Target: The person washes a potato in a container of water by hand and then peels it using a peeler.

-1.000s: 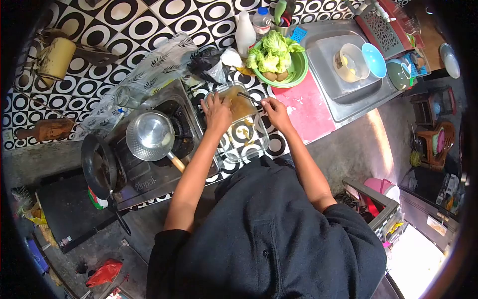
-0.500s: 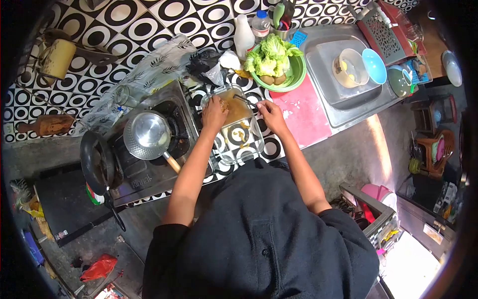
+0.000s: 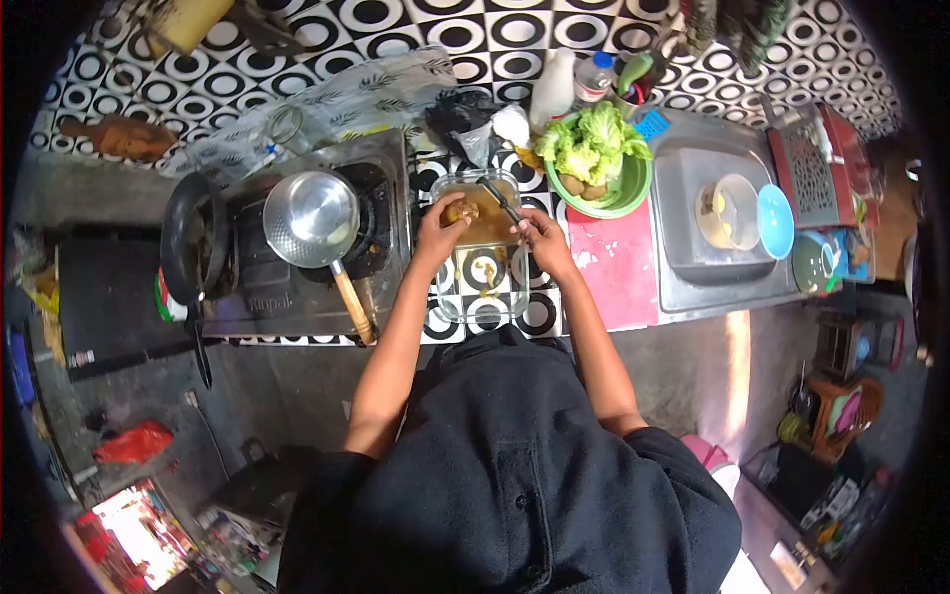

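- Black-and-white circle-patterned tiled wall and counter [image 3: 495, 30] run across the top.
- A grey metal two-burner gas stove [image 3: 297, 287] sits on the counter at left.
- A stainless steel sink [image 3: 693, 287] is set into the counter at right, with a red countertop patch [image 3: 606, 272] just beside it.
- Grey concrete floor [image 3: 287, 396] lies below, with a bright strip of light [image 3: 737, 366] on the floor at right.

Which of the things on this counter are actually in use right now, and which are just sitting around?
In use:
glass dish
brown food piece in left hand
utensil in right hand

Lying about:
steel saucepan on stove
black frying pan
green bowl of lettuce
sink
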Demonstrator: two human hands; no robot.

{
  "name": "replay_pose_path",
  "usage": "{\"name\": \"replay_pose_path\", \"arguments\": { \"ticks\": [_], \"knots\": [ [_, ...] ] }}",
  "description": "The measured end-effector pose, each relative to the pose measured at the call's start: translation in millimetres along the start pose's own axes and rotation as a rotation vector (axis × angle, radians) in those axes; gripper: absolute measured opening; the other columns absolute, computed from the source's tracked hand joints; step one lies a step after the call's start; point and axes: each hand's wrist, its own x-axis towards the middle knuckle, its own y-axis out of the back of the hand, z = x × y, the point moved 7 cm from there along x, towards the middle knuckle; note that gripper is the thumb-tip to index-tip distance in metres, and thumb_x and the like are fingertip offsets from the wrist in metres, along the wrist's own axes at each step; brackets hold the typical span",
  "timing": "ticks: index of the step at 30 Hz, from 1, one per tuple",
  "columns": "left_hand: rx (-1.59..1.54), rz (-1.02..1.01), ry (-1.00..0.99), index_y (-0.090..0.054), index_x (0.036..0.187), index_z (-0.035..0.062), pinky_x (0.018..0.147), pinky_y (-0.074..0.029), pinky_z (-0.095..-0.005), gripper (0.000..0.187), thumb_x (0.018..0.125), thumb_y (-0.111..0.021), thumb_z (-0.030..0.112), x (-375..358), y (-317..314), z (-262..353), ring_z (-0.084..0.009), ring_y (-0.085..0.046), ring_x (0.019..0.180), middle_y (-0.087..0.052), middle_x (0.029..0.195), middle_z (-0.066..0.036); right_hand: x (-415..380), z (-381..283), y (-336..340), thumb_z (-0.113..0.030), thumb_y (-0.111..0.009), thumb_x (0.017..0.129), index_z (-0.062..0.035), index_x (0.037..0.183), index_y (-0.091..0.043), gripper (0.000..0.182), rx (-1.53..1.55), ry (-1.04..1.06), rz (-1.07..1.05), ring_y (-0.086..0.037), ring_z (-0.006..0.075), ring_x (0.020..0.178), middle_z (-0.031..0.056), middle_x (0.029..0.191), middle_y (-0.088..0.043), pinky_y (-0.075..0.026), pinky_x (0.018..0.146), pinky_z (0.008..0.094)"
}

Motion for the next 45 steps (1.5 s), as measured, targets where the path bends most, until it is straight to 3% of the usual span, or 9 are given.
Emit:
{"name": "replay_pose_path", "arguments": {
  "ticks": [2, 6, 13, 18, 22, 28, 45],
  "knots": [
    [-0.136, 0.002, 0.109, -0.056, 0.128, 0.0035, 0.086, -0.049, -0.0272, 0.041, 0.088, -0.067, 0.003, -13, -3, 18, -0.0143, -0.062, 0.101, -0.065, 0.113, -0.008, 7, 1, -5, -0.006, -0.052, 0.101, -0.0004, 0.123, -0.059, 0.024, -0.011, 0.043, -0.085, -0.054, 0.0078, 0.073, 0.0027, 0.09, -0.066, -0.049, 0.07, 0.0232],
    [-0.18, 0.087, 0.028, -0.046, 0.136, 0.0031, 0.076, -0.049, -0.0271, 0.052, 0.09, -0.069, 0.01, -19, 6, 5, -0.013, -0.059, 0.101, -0.062, 0.116, -0.006, 8, -12, -12, -0.004, -0.05, 0.101, 0.0002, 0.123, -0.059, 0.024, -0.002, 0.011, -0.166, -0.056, 0.0083, 0.076, 0.0036, 0.092, -0.066, -0.05, 0.071, 0.0235],
    [-0.471, 0.186, 0.122, -0.056, 0.127, 0.0036, 0.074, -0.049, -0.0261, 0.036, 0.094, -0.064, 0.018, -27, -4, -5, -0.0136, -0.061, 0.1, -0.063, 0.116, -0.005, 10, -18, -11, -0.004, -0.051, 0.101, 0.0019, 0.121, -0.059, 0.023, -0.079, 0.043, -0.278, -0.055, 0.0095, 0.075, 0.0036, 0.09, -0.064, -0.049, 0.071, 0.024],
    [-0.561, 0.272, 0.121, -0.058, 0.123, 0.0047, 0.082, -0.054, -0.0336, 0.031, 0.1, -0.058, 0.026, -29, -19, -5, -0.0169, -0.063, 0.098, -0.064, 0.113, -0.006, 13, -11, -7, -0.004, -0.05, 0.101, 0.002, 0.12, -0.059, 0.022, -0.047, 0.055, -0.336, -0.055, 0.0101, 0.077, 0.0043, 0.092, -0.064, -0.048, 0.072, 0.0244],
    [-0.739, 0.304, 0.085, -0.06, 0.114, 0.0048, 0.085, -0.053, -0.039, 0.024, 0.1, -0.058, 0.024, -31, -24, -14, -0.0219, -0.066, 0.098, -0.066, 0.111, -0.007, 11, -15, -7, -0.003, -0.049, 0.101, 0.0017, 0.122, -0.057, 0.023, -0.033, 0.018, -0.369, -0.055, 0.0098, 0.078, 0.0042, 0.093, -0.063, -0.047, 0.072, 0.0245],
    [-0.87, 0.393, 0.05, -0.06, 0.112, 0.0044, 0.089, -0.053, -0.0404, 0.021, 0.099, -0.057, 0.02, -35, -29, -17, -0.0242, -0.067, 0.098, -0.067, 0.11, -0.008, 15, -20, -12, -0.002, -0.049, 0.1, 0.0014, 0.122, -0.057, 0.024, -0.101, 0.064, -0.402, -0.054, 0.0094, 0.077, 0.004, 0.094, -0.063, -0.047, 0.073, 0.0243],
    [-0.847, 0.412, -0.009, -0.058, 0.109, 0.0021, 0.097, -0.05, -0.0441, 0.019, 0.1, -0.057, 0.019, -41, -33, -10, -0.0245, -0.065, 0.105, -0.066, 0.111, -0.01, 19, -25, -6, -0.006, -0.051, 0.099, -0.0002, 0.121, -0.058, 0.023, -0.193, 0.075, -0.396, -0.055, 0.0091, 0.081, 0.0029, 0.093, -0.065, -0.045, 0.075, 0.0245]
  ]
}}
